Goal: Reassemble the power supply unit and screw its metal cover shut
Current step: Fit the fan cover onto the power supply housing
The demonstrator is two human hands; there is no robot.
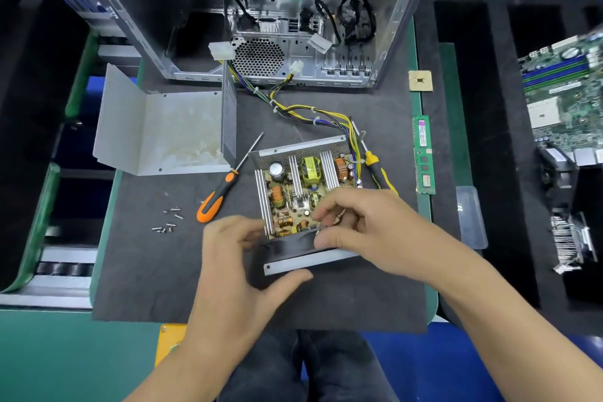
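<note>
The open power supply unit (303, 192) lies on the dark mat, its circuit board with coils and heat sinks exposed. My left hand (241, 258) grips its near left corner, thumb under the front metal flange (306, 263). My right hand (362, 225) reaches over the near right part of the board, fingers curled and pinching at something small there; what it pinches is hidden. The bent metal cover (156, 130) lies apart at the left. Several loose screws (169, 220) sit on the mat. An orange screwdriver (222, 189) lies left of the unit, a yellow one (378, 166) on its right.
An open computer case (261, 26) stands behind, joined to the unit by a yellow and black cable bundle (310, 111). A RAM stick (423, 153) and a CPU (421, 80) lie at the mat's right edge. A motherboard (567, 85) sits in foam at far right.
</note>
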